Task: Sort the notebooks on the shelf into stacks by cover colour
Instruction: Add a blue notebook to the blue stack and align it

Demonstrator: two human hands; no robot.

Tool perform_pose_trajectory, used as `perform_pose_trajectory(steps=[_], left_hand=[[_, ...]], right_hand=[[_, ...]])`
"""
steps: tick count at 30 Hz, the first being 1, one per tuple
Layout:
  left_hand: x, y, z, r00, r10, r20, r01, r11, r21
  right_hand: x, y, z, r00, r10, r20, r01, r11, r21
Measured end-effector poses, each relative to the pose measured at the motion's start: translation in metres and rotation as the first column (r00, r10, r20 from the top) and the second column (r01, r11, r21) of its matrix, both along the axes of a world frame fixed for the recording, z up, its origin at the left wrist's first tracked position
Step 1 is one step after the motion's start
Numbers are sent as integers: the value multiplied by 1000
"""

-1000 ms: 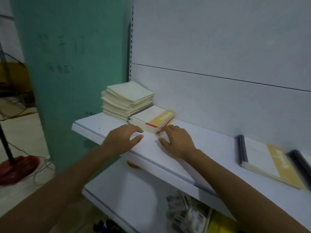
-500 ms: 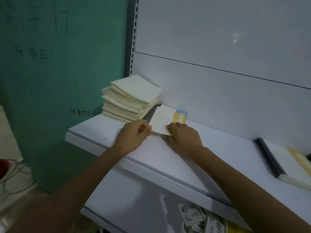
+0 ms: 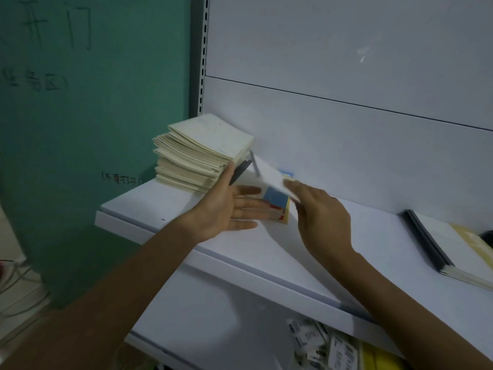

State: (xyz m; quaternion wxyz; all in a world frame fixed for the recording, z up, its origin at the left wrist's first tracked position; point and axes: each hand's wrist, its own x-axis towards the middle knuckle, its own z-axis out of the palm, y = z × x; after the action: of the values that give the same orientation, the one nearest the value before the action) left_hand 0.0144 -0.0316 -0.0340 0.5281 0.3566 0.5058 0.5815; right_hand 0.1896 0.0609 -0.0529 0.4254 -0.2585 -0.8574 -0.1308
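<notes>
A tall stack of cream notebooks (image 3: 202,156) stands at the left end of the white shelf (image 3: 170,209). Just right of it lies a small pile of notebooks (image 3: 278,206) with blue, yellow and red on their covers. My right hand (image 3: 322,217) pinches the near edge of a white notebook with a blue corner (image 3: 269,172) and holds it tilted up above that pile; it is blurred. My left hand (image 3: 229,206) lies open, palm up, with its straight fingers against the pile's left side. A dark spine (image 3: 240,172) shows behind my left thumb.
Another stack of white notebooks with a yellow stripe and black spines (image 3: 453,249) lies at the shelf's right end. A green wall (image 3: 93,129) borders the left side. The lower shelf holds packs of printed labels (image 3: 320,340) and something yellow (image 3: 378,359).
The top notebook has been lifted and tilted up off the small pile by my right hand. My left hand has let go and turned palm up beside the pile. The camera moved closer.
</notes>
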Motion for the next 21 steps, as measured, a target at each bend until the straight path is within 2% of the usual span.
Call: perform_pose_trajectory(steps=[1, 2, 3, 5, 10, 12, 13, 16, 18, 21], left_hand=[[3, 0, 5, 995, -28, 93, 27, 1000, 15], [7, 1, 8, 993, -31, 115, 28, 999, 31], [11, 2, 11, 997, -12, 70, 9, 999, 39], [18, 6, 11, 994, 74, -81, -70, 996, 52], [20, 10, 17, 932, 228, -283, -168, 960, 222], [17, 7, 24, 901, 335, -274, -243, 915, 321], [14, 4, 28, 885, 388, -259, -283, 888, 362], [6, -3, 37, 845, 492, -210, -372, 822, 431], [1, -9, 40, 816, 535, -221, -398, 795, 457], [-6, -19, 40, 780, 577, -240, -431, 775, 463]], right_hand=[[2, 3, -8, 997, 5, 75, -15, 992, 129], [4, 8, -16, 990, 3, 143, -34, 976, 213], [6, 12, -21, 981, 4, 192, -52, 967, 248], [8, 15, -25, 973, 29, 228, -80, 973, 217], [11, 20, -15, 955, 39, 293, -65, 995, 78], [9, 24, -9, 976, 64, 207, -67, 998, 11], [7, 26, -6, 986, 99, 134, -90, 993, -71], [-10, 37, 4, 990, 114, -83, -138, 897, -420], [-28, 50, 8, 996, 84, -30, -88, 871, -484], [-56, 62, 7, 979, 96, 181, -5, 894, -449]])
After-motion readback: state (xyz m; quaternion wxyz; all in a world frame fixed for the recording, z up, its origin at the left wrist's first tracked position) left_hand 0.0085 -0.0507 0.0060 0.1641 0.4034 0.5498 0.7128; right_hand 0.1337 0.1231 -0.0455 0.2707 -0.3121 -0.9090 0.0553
